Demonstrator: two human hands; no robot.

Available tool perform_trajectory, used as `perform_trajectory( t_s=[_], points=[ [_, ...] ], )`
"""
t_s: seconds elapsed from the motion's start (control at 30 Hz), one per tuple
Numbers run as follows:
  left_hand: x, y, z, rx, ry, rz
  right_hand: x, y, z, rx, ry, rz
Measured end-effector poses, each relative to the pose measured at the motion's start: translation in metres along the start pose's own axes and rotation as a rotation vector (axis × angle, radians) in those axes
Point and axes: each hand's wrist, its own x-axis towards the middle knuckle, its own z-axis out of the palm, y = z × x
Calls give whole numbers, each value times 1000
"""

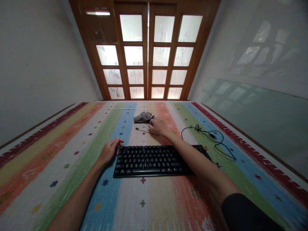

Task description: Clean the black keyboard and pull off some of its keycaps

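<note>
A black keyboard [146, 160] lies flat on the striped cloth in front of me. My left hand [111, 150] rests at its far left corner, fingers loosely stretched toward the keys. Beyond the keyboard, my right hand [157, 125] has its fingers closed on a small purple object [151, 121], mostly hidden by the hand, so its kind is unclear. Right beside it lies a crumpled grey cloth [142, 117]. A thin dark stick with a small bristly-looking tip [137, 129] lies just nearer to me, its other end by my right wrist. My right forearm crosses over the keyboard's right part.
The keyboard's black cable [222, 144] lies looped on the right. A striped tablecloth [72, 166] covers the table. Walls [36, 57] stand close on both sides, with a glass panel [252, 112] on the right. Wooden doors with frosted panes [147, 51] close off the far end.
</note>
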Motion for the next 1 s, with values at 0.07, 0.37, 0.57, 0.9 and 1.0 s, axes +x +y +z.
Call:
perform_trajectory(
  t_s=[0.07, 0.37, 0.57, 0.9, 1.0],
  points=[
    [-1, 1, 0, 12, -1, 1, 5, 4, 4, 10, 22, 48],
    [-2, 0, -1, 21, -10, -15, 15, 14, 15, 91, 82, 159],
    [0, -1, -2, 44, -21, -12, 8, 26, -8, 161, 167, 209],
    [-2, 3, -2, 67, -3, -7, -87, 86, -37, 671, 417, 177],
    [-4, 6, 0, 112, 23, 10, -126, 101, -31, 663, 452, 236]
  ],
)
